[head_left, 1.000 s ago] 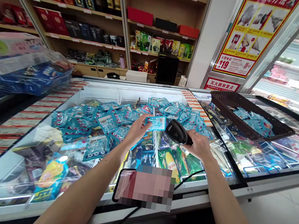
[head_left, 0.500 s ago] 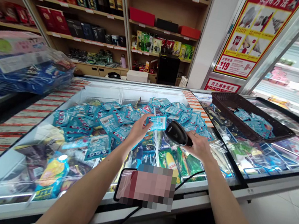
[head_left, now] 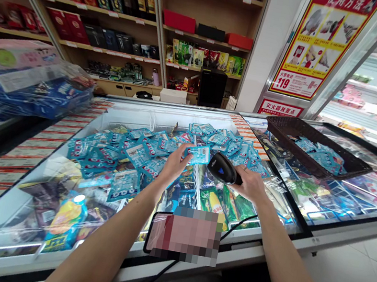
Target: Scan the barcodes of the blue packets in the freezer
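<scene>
A small light-blue packet is pinched in my left hand, its printed barcode side turned up. My right hand grips a black handheld barcode scanner, whose head points left at the packet, close to its right edge. A blue mark shows on top of the scanner. Under and behind both hands, many similar blue packets lie heaped on the freezer's glass top. Nearer to me, a phone rests at the freezer's front edge, its screen mostly blurred out.
A dark brown basket with some blue packets stands on the freezer at right. Plastic-wrapped boxes sit at far left. The scanner's black cable runs past the phone. Shelves with goods line the back wall.
A blue mark now shows on the scanner's top, where it was dark before. Both hands, the packet and the scanner have stayed nearly still.
</scene>
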Motion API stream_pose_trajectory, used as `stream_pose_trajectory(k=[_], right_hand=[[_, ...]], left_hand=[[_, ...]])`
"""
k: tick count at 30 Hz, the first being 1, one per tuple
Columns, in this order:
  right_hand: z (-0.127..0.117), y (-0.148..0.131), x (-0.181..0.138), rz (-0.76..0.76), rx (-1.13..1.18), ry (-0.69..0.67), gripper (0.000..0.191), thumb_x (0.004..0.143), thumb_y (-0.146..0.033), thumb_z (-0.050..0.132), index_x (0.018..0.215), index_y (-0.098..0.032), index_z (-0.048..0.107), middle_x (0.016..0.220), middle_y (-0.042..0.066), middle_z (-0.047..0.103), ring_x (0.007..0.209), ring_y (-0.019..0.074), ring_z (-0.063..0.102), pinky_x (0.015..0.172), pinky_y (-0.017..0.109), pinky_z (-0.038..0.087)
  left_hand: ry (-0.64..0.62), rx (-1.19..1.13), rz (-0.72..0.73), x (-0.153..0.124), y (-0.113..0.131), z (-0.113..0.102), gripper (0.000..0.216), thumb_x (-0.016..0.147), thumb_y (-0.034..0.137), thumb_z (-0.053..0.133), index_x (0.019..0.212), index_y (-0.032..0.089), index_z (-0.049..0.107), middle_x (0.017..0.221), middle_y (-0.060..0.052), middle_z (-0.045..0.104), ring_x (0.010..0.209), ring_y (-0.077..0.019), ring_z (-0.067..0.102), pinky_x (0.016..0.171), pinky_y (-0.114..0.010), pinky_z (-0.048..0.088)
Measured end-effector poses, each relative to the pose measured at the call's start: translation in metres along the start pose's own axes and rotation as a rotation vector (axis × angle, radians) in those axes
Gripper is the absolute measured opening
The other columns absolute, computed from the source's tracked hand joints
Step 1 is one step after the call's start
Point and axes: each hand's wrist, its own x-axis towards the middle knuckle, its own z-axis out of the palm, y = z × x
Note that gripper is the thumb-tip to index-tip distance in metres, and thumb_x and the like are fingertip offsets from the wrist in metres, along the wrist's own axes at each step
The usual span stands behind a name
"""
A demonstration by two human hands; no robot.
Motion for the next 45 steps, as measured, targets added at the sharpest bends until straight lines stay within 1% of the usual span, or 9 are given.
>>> stream_pose_trajectory(k=[8,12,18,21,25,31,36,41,45], right_hand=[[-0.001,0.008,-0.002,0.07,-0.045,0.107,0.036,0.077,-0.042,0.056,0.106,-0.019,0.056,0.094,0.006,0.064,0.081,0.0199,0.06,0.063,0.027,0.04],[0.0,0.016,-0.004,0.197,-0.119,0.18,0.036,0.075,-0.042,0.057,0.102,-0.019,0.058,0.091,0.006,0.064,0.08,0.0211,0.06,0.06,0.027,0.039],[-0.001,0.02,-0.004,0.368,-0.168,0.249,0.039,0.073,-0.043,0.058,0.103,-0.019,0.059,0.092,0.006,0.064,0.078,0.0213,0.059,0.059,0.027,0.036],[-0.002,0.02,-0.004,0.4,-0.171,0.263,0.039,0.071,-0.043,0.059,0.103,-0.019,0.059,0.09,0.006,0.064,0.076,0.0217,0.059,0.058,0.027,0.035],[-0.004,0.019,-0.004,0.415,-0.158,0.274,0.038,0.072,-0.043,0.059,0.101,-0.019,0.06,0.089,0.008,0.065,0.073,0.0219,0.059,0.057,0.028,0.035],[-0.005,0.019,-0.004,0.397,-0.134,0.283,0.036,0.073,-0.043,0.057,0.1,-0.019,0.06,0.088,0.008,0.064,0.075,0.0226,0.059,0.058,0.028,0.036],[-0.005,0.021,-0.005,0.388,-0.112,0.268,0.038,0.073,-0.043,0.058,0.102,-0.019,0.059,0.091,0.008,0.064,0.08,0.0236,0.059,0.061,0.029,0.038],[-0.009,0.019,-0.004,0.434,-0.104,0.268,0.038,0.072,-0.043,0.06,0.102,-0.021,0.059,0.094,0.007,0.065,0.08,0.0238,0.059,0.062,0.029,0.038],[-0.015,0.018,0.002,0.436,-0.027,0.306,0.035,0.074,-0.042,0.058,0.101,-0.02,0.061,0.102,0.009,0.063,0.09,0.0254,0.058,0.071,0.033,0.042]], left_hand=[[0.171,0.12,0.022,-0.002,0.004,0.002,0.038,0.088,0.034,0.039,0.124,0.022,0.044,0.1,-0.006,0.059,0.079,-0.0168,0.056,0.072,-0.029,0.043],[0.383,0.309,-0.075,-0.003,0.006,0.0,0.043,0.085,0.026,0.039,0.128,0.019,0.039,0.115,-0.011,0.056,0.102,-0.026,0.053,0.09,-0.042,0.037],[0.494,0.508,-0.186,-0.004,0.007,-0.007,0.044,0.081,0.023,0.044,0.125,0.022,0.047,0.131,-0.014,0.044,0.122,-0.0325,0.038,0.095,-0.049,0.03],[0.362,0.508,0.03,-0.005,0.009,-0.006,0.038,0.085,0.023,0.041,0.12,0.028,0.052,0.135,-0.007,0.043,0.126,-0.0274,0.035,0.102,-0.047,0.024],[0.082,0.548,0.229,-0.006,0.009,0.0,0.03,0.088,0.027,0.036,0.1,0.027,0.064,0.109,-0.005,0.062,0.109,-0.0235,0.05,0.106,-0.049,0.018],[0.085,0.78,0.114,-0.005,-0.004,-0.009,0.031,0.085,0.021,0.035,0.088,0.02,0.066,0.095,-0.01,0.064,0.105,-0.0268,0.051,0.106,-0.051,0.018],[0.115,0.732,0.078,-0.003,-0.009,-0.019,0.034,0.082,0.012,0.035,0.091,0.018,0.067,0.098,-0.013,0.063,0.116,-0.0283,0.045,0.108,-0.052,0.011],[0.086,0.754,0.08,0.004,-0.007,-0.008,0.034,0.084,0.016,0.032,0.097,0.014,0.064,0.102,-0.015,0.061,0.117,-0.0283,0.046,0.109,-0.05,0.014],[-0.001,0.616,0.05,0.032,-0.002,0.01,0.039,0.088,0.027,0.03,0.114,0.011,0.055,0.119,-0.018,0.055,0.114,-0.028,0.049,0.103,-0.046,0.029]])
